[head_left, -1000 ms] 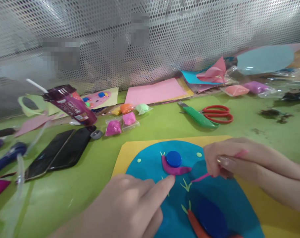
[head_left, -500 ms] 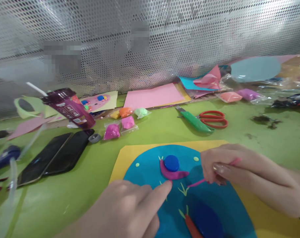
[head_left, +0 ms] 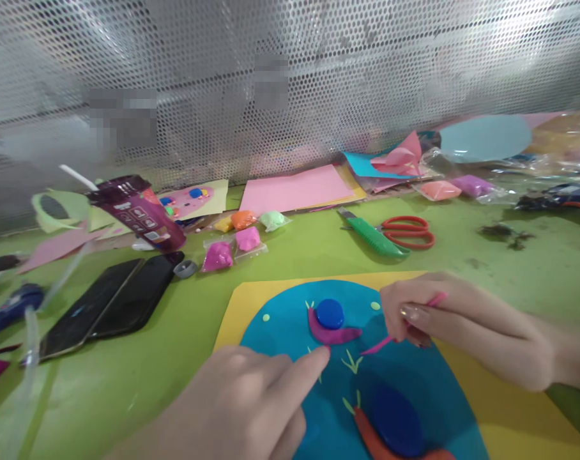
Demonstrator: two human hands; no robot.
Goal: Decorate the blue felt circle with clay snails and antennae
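Note:
My right hand (head_left: 417, 313) pinches a thin pink clay modelling tool (head_left: 379, 345), its tip just right of a light green clay grass tuft (head_left: 352, 364). With its index finger stretched out, my left hand (head_left: 256, 399) rests the fingertip at the lower edge of a magenta clay snail body (head_left: 333, 335); its other fingers are curled under and partly hidden. A round blue clay shell (head_left: 329, 314) sits above that body. Below lies an orange clay snail body (head_left: 371, 434) with a larger dark blue shell (head_left: 398, 418). All are on a blue paper circle (head_left: 280, 303) on yellow card (head_left: 230, 313).
A green utility knife (head_left: 373, 236) and red-handled scissors (head_left: 407, 231) lie behind the card. Bagged clay (head_left: 218, 255), a tilted purple cup (head_left: 139, 214) and a black phone (head_left: 137, 297) are to the left. Pink paper (head_left: 297, 188) lies by the perforated metal panel (head_left: 213, 83).
The tool's tip has drawn slightly off the grass tuft, to its right. My left fingertip stays by the magenta body. The whole view has shifted a little.

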